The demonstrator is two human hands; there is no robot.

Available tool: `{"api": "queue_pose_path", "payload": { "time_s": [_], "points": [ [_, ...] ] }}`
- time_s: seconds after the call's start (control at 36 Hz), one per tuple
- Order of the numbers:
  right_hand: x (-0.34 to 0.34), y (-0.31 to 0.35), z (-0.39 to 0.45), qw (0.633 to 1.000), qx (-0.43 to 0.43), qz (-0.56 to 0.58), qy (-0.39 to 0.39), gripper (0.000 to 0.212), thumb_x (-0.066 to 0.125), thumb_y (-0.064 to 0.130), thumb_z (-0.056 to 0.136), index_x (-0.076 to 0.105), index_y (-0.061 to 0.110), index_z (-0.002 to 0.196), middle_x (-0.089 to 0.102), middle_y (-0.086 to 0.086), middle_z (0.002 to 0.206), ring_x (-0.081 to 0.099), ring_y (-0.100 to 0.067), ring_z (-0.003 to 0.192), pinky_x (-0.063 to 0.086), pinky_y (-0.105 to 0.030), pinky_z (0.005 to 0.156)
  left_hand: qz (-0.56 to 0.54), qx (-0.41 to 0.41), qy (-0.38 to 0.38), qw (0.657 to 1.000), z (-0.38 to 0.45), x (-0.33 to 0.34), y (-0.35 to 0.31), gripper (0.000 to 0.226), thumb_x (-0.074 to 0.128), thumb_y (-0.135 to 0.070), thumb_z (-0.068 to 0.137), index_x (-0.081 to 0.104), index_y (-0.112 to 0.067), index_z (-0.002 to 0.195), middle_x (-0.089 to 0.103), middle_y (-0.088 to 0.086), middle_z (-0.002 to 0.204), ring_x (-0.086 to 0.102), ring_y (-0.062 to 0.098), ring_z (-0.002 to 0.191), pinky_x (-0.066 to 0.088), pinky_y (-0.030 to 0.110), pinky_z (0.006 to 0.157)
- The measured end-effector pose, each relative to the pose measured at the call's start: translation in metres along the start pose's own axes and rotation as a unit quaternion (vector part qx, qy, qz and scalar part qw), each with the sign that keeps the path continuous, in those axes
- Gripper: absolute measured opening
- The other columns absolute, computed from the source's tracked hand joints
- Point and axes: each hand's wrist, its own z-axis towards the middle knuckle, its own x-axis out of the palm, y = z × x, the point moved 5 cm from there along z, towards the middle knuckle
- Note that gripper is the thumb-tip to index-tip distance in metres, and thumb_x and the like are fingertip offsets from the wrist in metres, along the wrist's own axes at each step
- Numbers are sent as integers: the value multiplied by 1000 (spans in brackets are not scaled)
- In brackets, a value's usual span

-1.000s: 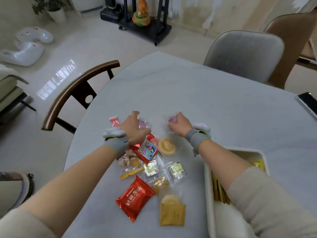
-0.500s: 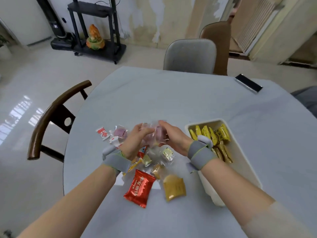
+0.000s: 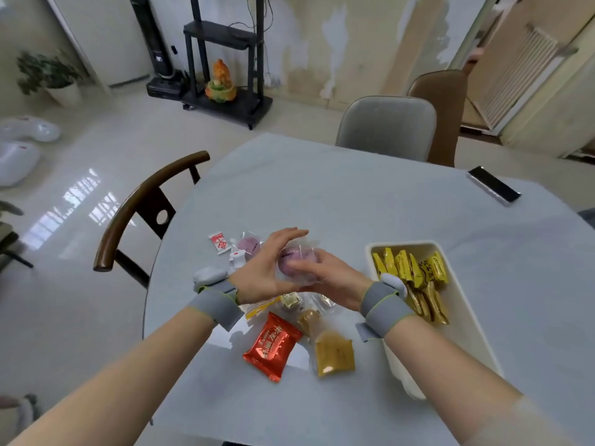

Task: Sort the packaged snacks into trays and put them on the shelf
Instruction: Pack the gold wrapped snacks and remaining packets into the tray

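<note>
Both hands cup clear-wrapped purple snacks (image 3: pixel 297 263) above the desk (image 3: pixel 354 201): left hand (image 3: pixel 269 268) curved around, right hand (image 3: pixel 328 278) closed beneath. Likely light, soft, slippery film; hold by the sides, gently. Tray (image 3: pixel 463 317) just right.

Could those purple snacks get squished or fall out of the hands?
Maybe. Both the left hand and right hand press the clear-wrapped purple snacks between them above the table, so a hard squeeze could squash them. The slippery wrappers might also slide out and drop onto the loose pile, like the red packet. The white tray already holds many yellow packets.
</note>
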Motion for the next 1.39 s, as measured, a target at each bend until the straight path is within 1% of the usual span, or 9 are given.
{"api": "queue_pose_path", "payload": {
  "time_s": [0.17, 0.31, 0.39, 0.61, 0.72, 0.89, 0.97, 1.22, 1.39],
  "points": [
    [-6, -23, 13, 994, 36, 0, -105, 36, 64, 9, 81, 62, 0, 117, 70, -18, 100, 69, -27, 86, 57, -34, 73, -127, -130, 16, 983, -5, -3, 11, 107, 80, -37, 69, 11, -35, 150, 8, -10, 158, 8, 3, 143, 17, 30, 117],
    [-8, -28, 27, 973, 23, -81, -216, 40, 77, 22, 69, 47, 14, 94, 52, -1, 87, 56, -19, 82, 52, -35, 76, -412, -314, -103, 849, -18, -4, 30, 67, 70, -50, 77, 43, -26, 134, 45, 4, 141, 45, 22, 130, 46, 43, 99],
    [14, -21, 38, 971, -11, -152, -185, 49, 73, 10, 74, 39, 10, 109, 54, -2, 96, 57, -14, 87, 49, -28, 74, -400, -299, -62, 864, -20, 6, 25, 27, 60, -35, 89, 59, -11, 102, 62, 10, 95, 64, 18, 78, 50, 32, 71],
    [43, -15, 70, 977, 39, -195, 73, 47, 75, 1, 75, 57, 11, 116, 67, 4, 92, 63, -1, 80, 50, -11, 66, -394, -373, -228, 808, -57, -28, 75, 25, 68, -21, 86, 65, -8, 106, 67, 12, 90, 67, 18, 70, 56, 28, 63],
    [7, -7, 128, 947, 38, -306, -87, 24, 61, 2, 85, 67, -1, 108, 66, -11, 99, 59, -20, 92, 49, -33, 89, -393, -402, -278, 779, -77, -48, 100, 10, 69, -23, 84, 64, -16, 90, 61, 11, 90, 60, 17, 71, 52, 29, 71],
    [1, -3, 191, 837, 83, -527, -125, 36, 56, 21, 90, 55, 3, 122, 58, -13, 124, 54, -32, 116, 42, -30, 92, -358, -376, -310, 796, -87, -67, 112, 15, 71, -25, 81, 76, -17, 70, 61, 16, 94, 59, 26, 86, 47, 35, 83],
    [13, -17, 207, 809, 102, -574, -70, 18, 64, 27, 85, 56, 11, 81, 62, -10, 98, 60, -33, 102, 48, -32, 86, -345, -392, -308, 795, -94, -69, 115, 15, 75, -39, 67, 75, -27, 58, 57, 13, 90, 53, 24, 86, 40, 37, 83],
    [6, -34, 203, 817, 103, -553, -125, 32, 68, 34, 77, 47, 15, 62, 55, -6, 73, 53, -25, 72, 36, -26, 57, -360, -401, -337, 772, -93, -65, 128, 8, 69, -22, 85, 66, -15, 82, 64, 1, 71, 58, 13, 64, 45, 21, 57],
    [21, -11, 156, 891, -28, -406, -201, 26, 58, 24, 89, 36, 11, 91, 48, -3, 78, 50, -27, 73, 36, -31, 61, -380, -358, -303, 797, -74, -55, 115, 37, 62, -17, 89, 73, -21, 54, 60, 15, 80, 57, 27, 78, 47, 32, 73]
  ]
}}
